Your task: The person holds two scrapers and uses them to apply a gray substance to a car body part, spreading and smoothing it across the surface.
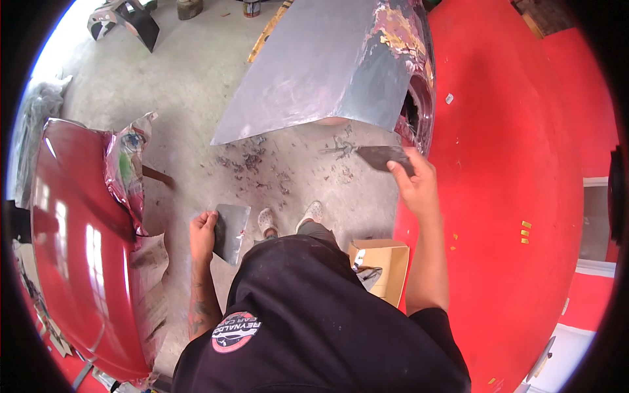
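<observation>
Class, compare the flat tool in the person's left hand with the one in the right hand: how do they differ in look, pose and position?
The left scraper is a broad, pale metal blade held low beside the body by the left hand; the right scraper looks darker and narrower, raised by the right hand near the sanded grey panel. The left one hangs clear of any surface. Both are flat blades gripped at one edge.
</observation>
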Action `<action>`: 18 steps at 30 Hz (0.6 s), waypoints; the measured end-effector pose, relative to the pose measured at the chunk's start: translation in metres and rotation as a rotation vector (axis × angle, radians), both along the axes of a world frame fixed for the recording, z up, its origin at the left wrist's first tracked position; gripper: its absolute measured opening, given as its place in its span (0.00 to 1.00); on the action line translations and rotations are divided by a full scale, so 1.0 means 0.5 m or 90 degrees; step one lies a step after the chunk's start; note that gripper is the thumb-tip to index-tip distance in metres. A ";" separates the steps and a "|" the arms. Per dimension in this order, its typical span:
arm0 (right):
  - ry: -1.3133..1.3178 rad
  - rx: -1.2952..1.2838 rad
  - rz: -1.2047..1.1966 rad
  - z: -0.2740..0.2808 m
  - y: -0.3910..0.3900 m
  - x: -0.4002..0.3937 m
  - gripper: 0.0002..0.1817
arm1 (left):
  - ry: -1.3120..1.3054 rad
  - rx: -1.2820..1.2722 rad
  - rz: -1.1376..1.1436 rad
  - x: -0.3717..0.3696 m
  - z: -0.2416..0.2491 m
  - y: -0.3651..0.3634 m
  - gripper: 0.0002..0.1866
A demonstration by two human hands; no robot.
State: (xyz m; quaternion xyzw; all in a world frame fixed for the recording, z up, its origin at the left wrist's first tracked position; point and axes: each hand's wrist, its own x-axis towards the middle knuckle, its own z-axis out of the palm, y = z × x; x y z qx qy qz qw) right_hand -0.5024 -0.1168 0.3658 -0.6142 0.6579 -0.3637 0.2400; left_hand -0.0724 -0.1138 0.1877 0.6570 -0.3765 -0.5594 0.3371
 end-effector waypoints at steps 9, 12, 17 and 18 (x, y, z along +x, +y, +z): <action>0.280 0.089 -0.098 -0.224 0.067 -0.097 0.13 | -0.146 -0.002 0.092 -0.021 -0.002 0.037 0.14; 0.239 0.167 -0.024 -0.261 0.083 -0.122 0.17 | -0.182 0.014 0.071 -0.036 0.014 0.049 0.14; 0.185 0.219 0.036 -0.262 0.073 -0.092 0.16 | -0.121 0.008 0.138 -0.069 0.027 0.067 0.16; 0.167 0.208 0.067 -0.269 0.065 -0.099 0.16 | -0.130 0.012 0.142 -0.085 0.036 0.070 0.16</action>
